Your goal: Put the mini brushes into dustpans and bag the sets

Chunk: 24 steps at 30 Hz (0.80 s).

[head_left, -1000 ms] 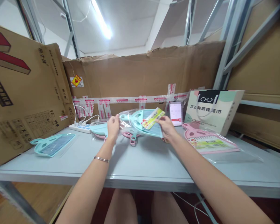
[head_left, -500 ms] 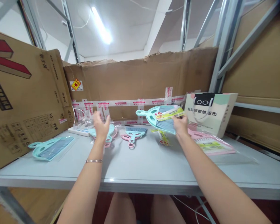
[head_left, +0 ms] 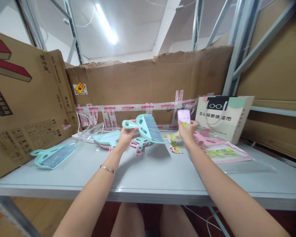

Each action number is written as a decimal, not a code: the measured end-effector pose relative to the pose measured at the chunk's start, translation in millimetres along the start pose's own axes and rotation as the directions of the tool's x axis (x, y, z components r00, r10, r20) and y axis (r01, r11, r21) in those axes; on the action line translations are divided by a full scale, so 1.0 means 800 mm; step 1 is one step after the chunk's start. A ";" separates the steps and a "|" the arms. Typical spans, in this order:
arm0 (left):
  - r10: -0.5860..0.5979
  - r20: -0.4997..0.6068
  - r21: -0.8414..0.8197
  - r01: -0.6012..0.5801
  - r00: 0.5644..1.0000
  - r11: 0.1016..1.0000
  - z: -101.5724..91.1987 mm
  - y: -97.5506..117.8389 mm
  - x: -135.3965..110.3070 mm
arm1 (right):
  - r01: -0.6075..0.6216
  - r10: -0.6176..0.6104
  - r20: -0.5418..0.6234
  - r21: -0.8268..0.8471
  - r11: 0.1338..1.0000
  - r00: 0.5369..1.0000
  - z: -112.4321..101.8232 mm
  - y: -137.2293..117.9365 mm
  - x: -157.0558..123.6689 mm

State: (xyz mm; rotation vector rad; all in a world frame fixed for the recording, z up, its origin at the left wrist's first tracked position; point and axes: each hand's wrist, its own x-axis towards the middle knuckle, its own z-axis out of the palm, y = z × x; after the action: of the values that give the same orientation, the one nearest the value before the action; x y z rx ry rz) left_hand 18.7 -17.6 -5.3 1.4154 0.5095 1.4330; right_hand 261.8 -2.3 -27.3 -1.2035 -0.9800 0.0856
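Observation:
My left hand (head_left: 125,138) is closed round the handle of a teal dustpan-and-brush set (head_left: 145,129), held tilted above the grey table (head_left: 148,177). My right hand (head_left: 188,131) reaches to the back of the table and grips a white phone (head_left: 184,116) standing there, with a bit of yellow-green card under the fingers. Printed paper labels (head_left: 174,144) lie on the table between my hands. A pink brush (head_left: 139,144) and a teal dustpan (head_left: 106,138) in clear plastic lie under and behind the held set.
Another teal set (head_left: 53,154) lies at the left. A bagged pink set (head_left: 219,149) lies at the right, before a paper shopping bag (head_left: 224,117). A white power strip (head_left: 85,135) sits at the back left. Cardboard walls (head_left: 143,85) ring the table; metal shelf posts (head_left: 236,46) rise on the right.
The teal set has passed from my right hand to my left hand. My right hand has moved back to the phone. The left hand, empty and open before, now grips the handle.

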 end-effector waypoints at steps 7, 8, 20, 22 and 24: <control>0.000 0.130 0.171 -0.022 0.992 0.985 0.023 0.011 -0.013 | 0.660 -0.549 0.593 0.041 0.750 0.588 0.021 -0.059 -0.052; 0.038 0.126 0.207 -0.064 0.991 0.976 0.022 0.015 -0.013 | 0.671 -0.552 0.590 0.022 0.741 0.590 0.024 -0.062 -0.053; 0.468 -0.160 0.978 0.075 0.869 0.196 -0.092 0.047 0.002 | 0.839 -0.454 0.796 -0.118 0.531 0.399 0.064 -0.019 -0.035; 0.349 -0.180 0.984 0.171 0.920 0.057 -0.099 0.038 0.003 | 0.871 -0.384 0.871 -0.092 0.482 0.305 0.078 -0.014 -0.048; 0.238 -0.188 0.978 0.205 0.953 -0.046 -0.107 0.030 0.003 | 0.872 -0.330 0.910 -0.064 0.486 0.250 0.087 -0.010 -0.058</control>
State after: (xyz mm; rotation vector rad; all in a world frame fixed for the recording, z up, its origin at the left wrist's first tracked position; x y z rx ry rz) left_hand -67.3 4.7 -2.8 2.2999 2.1931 1.1722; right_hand 183.4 21.1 -47.2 -1.1649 -2.4991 -0.4227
